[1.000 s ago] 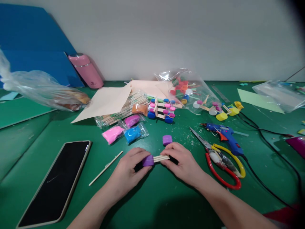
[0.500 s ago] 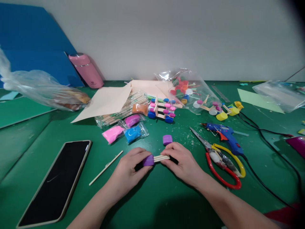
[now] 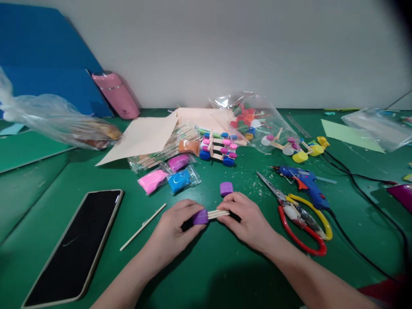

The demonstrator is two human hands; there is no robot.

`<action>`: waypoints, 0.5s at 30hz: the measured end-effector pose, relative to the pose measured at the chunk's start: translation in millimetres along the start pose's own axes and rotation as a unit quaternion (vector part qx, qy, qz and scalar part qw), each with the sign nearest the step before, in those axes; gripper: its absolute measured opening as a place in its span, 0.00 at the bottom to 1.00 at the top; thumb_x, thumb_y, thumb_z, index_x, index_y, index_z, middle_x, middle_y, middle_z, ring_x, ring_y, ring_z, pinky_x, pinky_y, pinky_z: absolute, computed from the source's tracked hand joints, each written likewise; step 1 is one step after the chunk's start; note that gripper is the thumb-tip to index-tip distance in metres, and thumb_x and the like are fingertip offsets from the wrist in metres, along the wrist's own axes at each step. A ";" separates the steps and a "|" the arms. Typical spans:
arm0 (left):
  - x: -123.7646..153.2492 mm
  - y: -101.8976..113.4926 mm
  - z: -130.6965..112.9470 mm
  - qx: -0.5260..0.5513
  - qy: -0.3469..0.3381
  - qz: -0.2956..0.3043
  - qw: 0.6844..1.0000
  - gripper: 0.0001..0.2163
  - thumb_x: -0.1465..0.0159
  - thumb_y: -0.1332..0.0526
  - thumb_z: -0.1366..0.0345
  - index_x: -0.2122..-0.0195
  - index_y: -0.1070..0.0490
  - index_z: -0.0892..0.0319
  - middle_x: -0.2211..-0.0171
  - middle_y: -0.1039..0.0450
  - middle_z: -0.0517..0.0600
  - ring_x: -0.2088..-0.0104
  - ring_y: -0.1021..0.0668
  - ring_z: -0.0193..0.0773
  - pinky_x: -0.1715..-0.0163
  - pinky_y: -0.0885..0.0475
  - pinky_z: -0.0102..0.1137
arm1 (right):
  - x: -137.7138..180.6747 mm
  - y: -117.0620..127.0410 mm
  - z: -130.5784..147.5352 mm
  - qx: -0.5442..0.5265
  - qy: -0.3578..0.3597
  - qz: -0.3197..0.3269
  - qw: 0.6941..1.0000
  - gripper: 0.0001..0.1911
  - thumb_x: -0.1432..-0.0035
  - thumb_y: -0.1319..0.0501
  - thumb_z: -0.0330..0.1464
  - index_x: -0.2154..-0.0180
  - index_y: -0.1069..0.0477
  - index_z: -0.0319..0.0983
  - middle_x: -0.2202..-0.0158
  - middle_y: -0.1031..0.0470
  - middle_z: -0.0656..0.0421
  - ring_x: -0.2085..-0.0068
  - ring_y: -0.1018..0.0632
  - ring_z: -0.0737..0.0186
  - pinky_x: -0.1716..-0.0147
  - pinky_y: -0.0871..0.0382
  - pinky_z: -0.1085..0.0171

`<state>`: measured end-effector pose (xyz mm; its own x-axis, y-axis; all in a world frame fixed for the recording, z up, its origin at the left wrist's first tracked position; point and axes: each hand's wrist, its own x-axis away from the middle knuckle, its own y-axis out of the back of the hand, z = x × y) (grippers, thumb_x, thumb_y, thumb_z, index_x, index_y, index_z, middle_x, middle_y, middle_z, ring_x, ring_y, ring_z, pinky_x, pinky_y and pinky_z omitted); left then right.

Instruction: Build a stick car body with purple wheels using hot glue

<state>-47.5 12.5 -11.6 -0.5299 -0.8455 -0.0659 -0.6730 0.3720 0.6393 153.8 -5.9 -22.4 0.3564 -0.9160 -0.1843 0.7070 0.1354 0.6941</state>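
Left hand (image 3: 174, 227) is curled shut round a purple cap (image 3: 200, 217). Right hand (image 3: 249, 219) pinches the other end of the sticks (image 3: 218, 213), a small bundle whose near end meets that cap. Both hands sit low on the bench (image 3: 206, 279), front centre, with the bundle bridging them.

Risks, as we judge them:
- Thin sticks may snap or splay if the hands twist or press unevenly.
- The cap may slip off the stick ends.
- The right knuckles may knock the second cap (image 3: 226, 189), just beyond them.
- The scissors (image 3: 296, 214) lie near the right wrist, and the glue gun (image 3: 305, 182) beyond trails a cable, so a snag or nick is possible.

Counts:
- Two purple caps.
- One loose stick (image 3: 143, 226), left of the left hand.
- One phone (image 3: 75, 244).
- One pair of scissors.
- One glue gun.
- Four clay packets: pink packet (image 3: 152, 180), blue packet (image 3: 179, 180), magenta packet (image 3: 178, 162), orange packet (image 3: 189, 146).
- Sticks in the bundle: two or three, we cannot tell.
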 end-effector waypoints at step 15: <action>-0.2 0.3 0.0 0.005 0.001 0.005 1.000 0.08 0.42 0.43 0.71 0.63 0.29 0.58 0.66 0.29 0.50 0.65 0.27 0.36 0.64 0.31 0.28 | 0.1 -0.3 -0.4 -0.002 0.002 0.001 1.000 0.06 0.43 0.43 0.30 0.64 0.29 0.39 0.65 0.31 0.56 0.63 0.30 0.59 0.64 0.36 0.61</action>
<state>-47.5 12.7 -11.5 -0.5354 -0.8425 -0.0586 -0.6736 0.3841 0.6315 153.8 -5.9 -22.8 0.3600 -0.9142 -0.1860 0.7093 0.1387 0.6911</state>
